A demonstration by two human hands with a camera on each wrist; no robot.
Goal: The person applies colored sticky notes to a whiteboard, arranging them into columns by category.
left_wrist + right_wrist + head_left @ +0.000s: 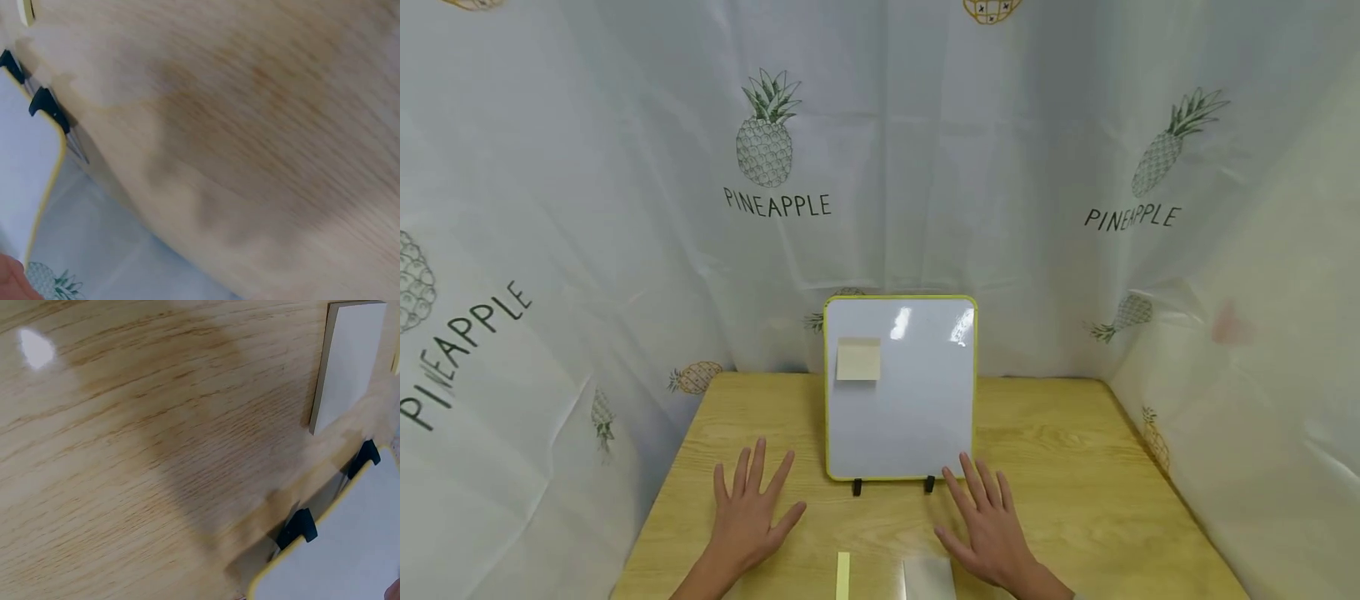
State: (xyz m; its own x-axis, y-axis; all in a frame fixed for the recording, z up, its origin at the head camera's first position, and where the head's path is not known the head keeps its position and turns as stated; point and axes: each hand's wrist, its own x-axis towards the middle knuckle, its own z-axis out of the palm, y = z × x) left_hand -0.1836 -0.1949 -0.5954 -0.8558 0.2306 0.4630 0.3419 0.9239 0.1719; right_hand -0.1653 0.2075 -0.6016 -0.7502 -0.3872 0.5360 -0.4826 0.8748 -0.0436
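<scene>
I see a board point(917, 417) standing on the counter point(1075, 467), a note point(858, 362) at its upper left, a strip point(843, 575) and pad point(929, 579) before it. Left grip point(747, 518), fingers spread, left of the board; right grip point(994, 533), also spread, near its lower right corner.

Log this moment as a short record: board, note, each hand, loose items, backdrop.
Board: yellow-rimmed, standing on black feet
Note: pale, on the board's left side
Left hand: fingers spread over the table, holding nothing
Right hand: likewise
Loose items: yellow strip, pale block, both on the table
Backdrop: pineapple-print curtain
</scene>
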